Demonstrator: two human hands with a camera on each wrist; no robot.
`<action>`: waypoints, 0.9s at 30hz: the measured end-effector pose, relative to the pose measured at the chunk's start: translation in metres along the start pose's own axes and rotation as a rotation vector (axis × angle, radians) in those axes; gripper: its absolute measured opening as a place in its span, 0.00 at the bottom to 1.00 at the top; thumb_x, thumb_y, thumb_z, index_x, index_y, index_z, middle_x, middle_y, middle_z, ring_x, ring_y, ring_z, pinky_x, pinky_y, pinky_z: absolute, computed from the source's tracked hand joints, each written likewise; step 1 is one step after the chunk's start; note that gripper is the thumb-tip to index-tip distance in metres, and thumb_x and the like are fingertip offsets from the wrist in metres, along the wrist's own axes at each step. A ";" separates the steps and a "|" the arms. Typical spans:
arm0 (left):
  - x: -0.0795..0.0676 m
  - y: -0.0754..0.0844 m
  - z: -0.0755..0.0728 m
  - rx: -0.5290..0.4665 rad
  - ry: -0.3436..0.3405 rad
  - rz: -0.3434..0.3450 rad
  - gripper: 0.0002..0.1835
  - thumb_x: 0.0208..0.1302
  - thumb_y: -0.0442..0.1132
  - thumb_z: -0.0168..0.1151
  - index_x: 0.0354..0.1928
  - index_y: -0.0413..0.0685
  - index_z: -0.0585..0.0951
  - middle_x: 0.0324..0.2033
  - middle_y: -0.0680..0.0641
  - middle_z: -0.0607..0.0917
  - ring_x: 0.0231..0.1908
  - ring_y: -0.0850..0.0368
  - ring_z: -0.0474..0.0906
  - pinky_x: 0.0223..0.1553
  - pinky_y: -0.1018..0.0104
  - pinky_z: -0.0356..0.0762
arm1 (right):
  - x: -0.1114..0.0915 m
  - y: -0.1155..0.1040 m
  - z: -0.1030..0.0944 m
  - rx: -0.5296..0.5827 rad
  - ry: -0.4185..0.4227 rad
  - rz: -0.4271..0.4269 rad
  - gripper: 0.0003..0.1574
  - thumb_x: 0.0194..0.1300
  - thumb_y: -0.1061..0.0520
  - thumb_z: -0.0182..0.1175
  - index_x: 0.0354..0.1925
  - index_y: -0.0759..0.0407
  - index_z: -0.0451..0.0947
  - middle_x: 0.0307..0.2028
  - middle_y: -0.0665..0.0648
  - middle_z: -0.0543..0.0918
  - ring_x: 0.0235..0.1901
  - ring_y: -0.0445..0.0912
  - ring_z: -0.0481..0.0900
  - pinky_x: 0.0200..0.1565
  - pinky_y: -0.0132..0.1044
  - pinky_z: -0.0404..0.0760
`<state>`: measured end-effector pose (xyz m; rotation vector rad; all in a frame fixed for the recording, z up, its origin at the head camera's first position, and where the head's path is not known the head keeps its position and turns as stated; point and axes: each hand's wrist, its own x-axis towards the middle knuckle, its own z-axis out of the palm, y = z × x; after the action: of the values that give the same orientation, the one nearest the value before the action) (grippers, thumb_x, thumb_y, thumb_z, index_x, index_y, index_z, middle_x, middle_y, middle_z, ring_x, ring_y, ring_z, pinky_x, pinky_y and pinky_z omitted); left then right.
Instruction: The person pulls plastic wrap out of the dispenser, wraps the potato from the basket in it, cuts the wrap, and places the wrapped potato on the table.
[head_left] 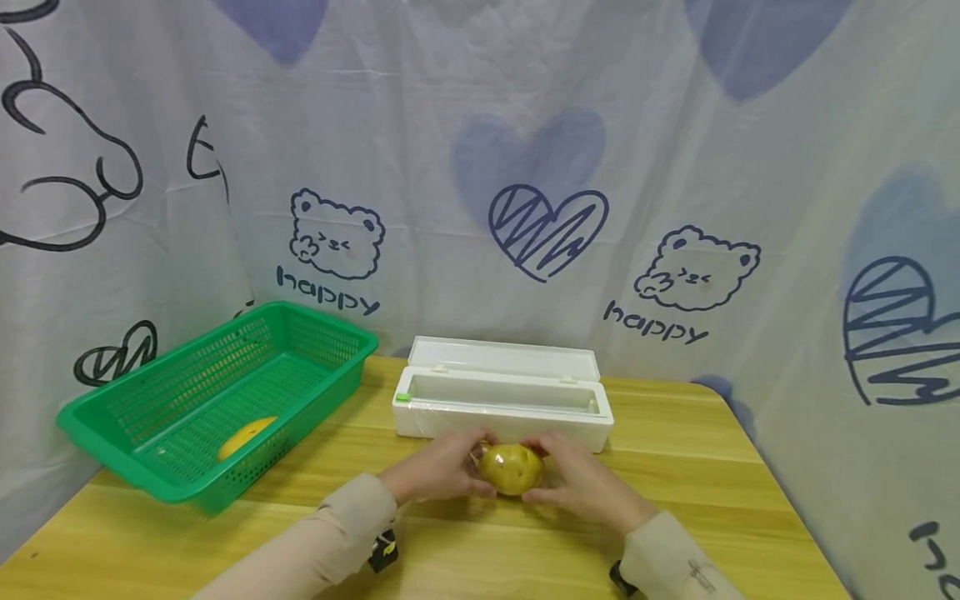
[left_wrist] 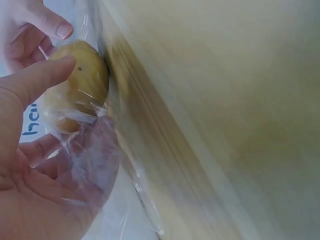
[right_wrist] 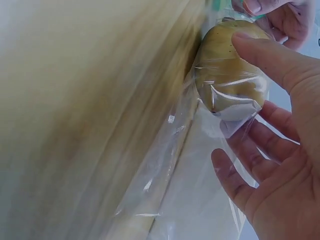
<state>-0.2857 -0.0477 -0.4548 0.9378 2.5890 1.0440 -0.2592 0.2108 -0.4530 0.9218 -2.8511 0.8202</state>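
Heart-printed cloth (head_left: pixel 427 275) hangs behind the white box (head_left: pixel 487 422) on the wooden table (head_left: pixel 682 475); just in front of that box is the potato (head_left: pixel 511 469), clear film (right_wrist: pixel 237 110) over it; left hand (head_left: pixel 442 469) and right hand (head_left: pixel 581 485) cup it, thumbs against it, other fingers curved and partly spread; uneven thumb pressure could roll it; slack film might crease or cling to itself.

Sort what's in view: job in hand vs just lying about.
In the job:
potato
film, over it
left hand
right hand
box, open, likely the film's source

Probably lying about:
basket, untouched
yellow item in it, maybe another potato
curtain, just backdrop
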 end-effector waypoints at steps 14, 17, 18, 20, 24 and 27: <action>0.007 0.000 -0.001 0.072 -0.002 -0.059 0.34 0.56 0.42 0.85 0.63 0.42 0.80 0.55 0.44 0.88 0.57 0.47 0.84 0.66 0.46 0.81 | 0.011 0.001 0.001 -0.045 -0.028 0.016 0.41 0.64 0.47 0.79 0.67 0.65 0.78 0.63 0.64 0.84 0.62 0.59 0.83 0.66 0.59 0.81; 0.008 -0.002 0.000 0.091 0.010 -0.048 0.32 0.57 0.42 0.84 0.62 0.42 0.81 0.56 0.43 0.88 0.58 0.46 0.84 0.68 0.46 0.80 | 0.013 0.003 0.001 -0.042 -0.038 0.027 0.43 0.65 0.47 0.78 0.69 0.66 0.77 0.65 0.65 0.83 0.64 0.61 0.81 0.68 0.60 0.79; 0.009 -0.003 0.001 0.095 0.015 -0.042 0.31 0.58 0.41 0.84 0.61 0.41 0.81 0.56 0.43 0.88 0.58 0.46 0.84 0.68 0.45 0.79 | 0.013 0.003 0.001 -0.044 -0.041 0.029 0.43 0.65 0.46 0.78 0.70 0.66 0.77 0.65 0.66 0.82 0.64 0.61 0.81 0.68 0.61 0.79; 0.009 -0.005 0.002 0.108 0.025 -0.035 0.30 0.59 0.41 0.83 0.61 0.41 0.82 0.55 0.43 0.89 0.59 0.45 0.84 0.68 0.45 0.79 | 0.014 0.003 0.000 -0.041 -0.047 0.036 0.44 0.65 0.46 0.77 0.71 0.66 0.76 0.65 0.65 0.82 0.63 0.59 0.81 0.68 0.60 0.79; 0.009 -0.007 0.004 0.100 0.042 -0.030 0.28 0.59 0.41 0.83 0.59 0.41 0.84 0.52 0.45 0.89 0.54 0.48 0.85 0.63 0.48 0.81 | 0.014 0.003 -0.001 -0.053 -0.049 0.031 0.43 0.64 0.46 0.78 0.70 0.65 0.77 0.56 0.58 0.82 0.55 0.51 0.80 0.63 0.54 0.82; 0.008 -0.008 0.004 0.070 0.049 -0.032 0.28 0.58 0.41 0.83 0.59 0.41 0.84 0.48 0.47 0.89 0.47 0.54 0.83 0.55 0.54 0.82 | 0.013 0.003 -0.002 -0.067 -0.046 0.029 0.43 0.64 0.47 0.78 0.70 0.66 0.78 0.53 0.56 0.81 0.53 0.48 0.78 0.61 0.53 0.82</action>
<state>-0.2942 -0.0442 -0.4628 0.8945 2.6873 0.9855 -0.2721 0.2064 -0.4500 0.9052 -2.9175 0.7111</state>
